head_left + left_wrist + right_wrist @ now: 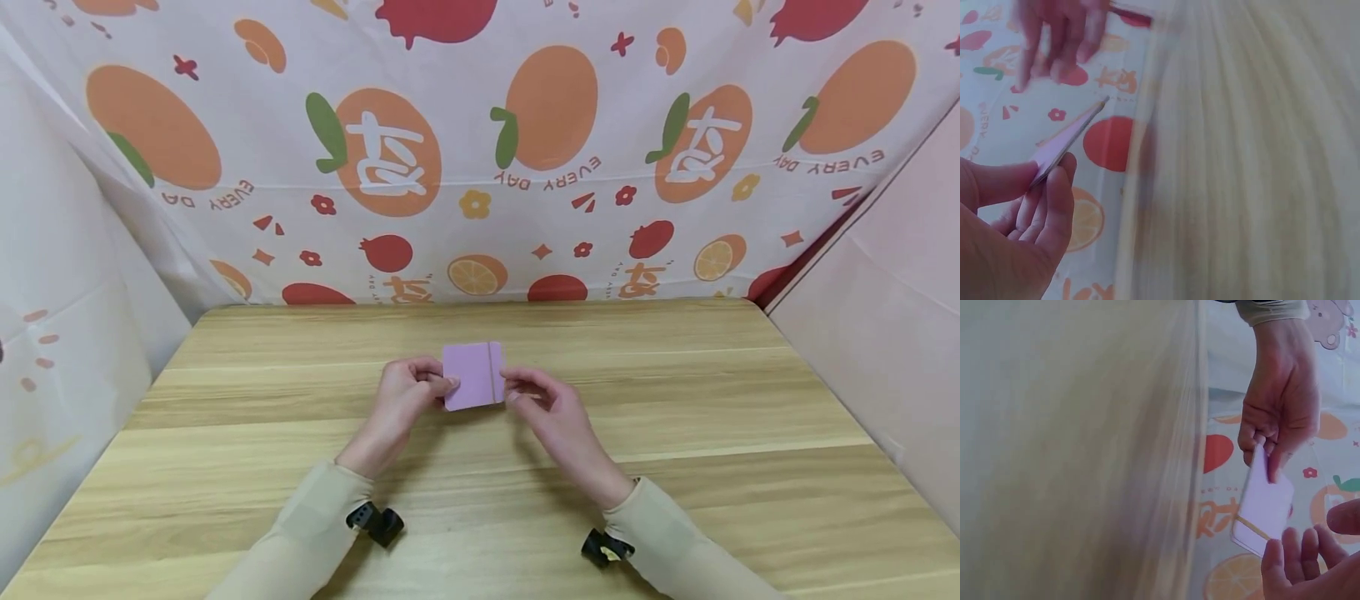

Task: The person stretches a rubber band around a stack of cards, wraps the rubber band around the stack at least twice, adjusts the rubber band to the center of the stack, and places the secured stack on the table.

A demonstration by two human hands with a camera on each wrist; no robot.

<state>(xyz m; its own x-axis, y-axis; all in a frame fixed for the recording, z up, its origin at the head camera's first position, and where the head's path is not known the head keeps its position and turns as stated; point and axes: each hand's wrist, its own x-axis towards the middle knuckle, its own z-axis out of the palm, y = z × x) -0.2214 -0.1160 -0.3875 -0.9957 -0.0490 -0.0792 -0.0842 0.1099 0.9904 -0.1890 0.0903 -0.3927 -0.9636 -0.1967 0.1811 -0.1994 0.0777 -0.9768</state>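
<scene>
A small lilac notebook (468, 377) with a thin elastic band (492, 372) along its right side is held up over the table. My left hand (399, 395) pinches its left edge, thumb on the cover and fingers behind. Seen from the left wrist, the notebook (1065, 139) appears nearly edge-on above the thumb and fingers. At the opposite edge is my right hand (557, 417), fingertips right beside the banded side. The right wrist view shows this hand (1310, 569) with relaxed fingers by the notebook's corner and its thumb apart from them.
The wood-grain table (262, 433) stretches out around both hands. Behind its far edge hangs a white fruit-print cloth (465, 233), with pale cloth walls at left (67, 317) and right (885, 333). Small black devices (378, 523) are strapped at both wrists.
</scene>
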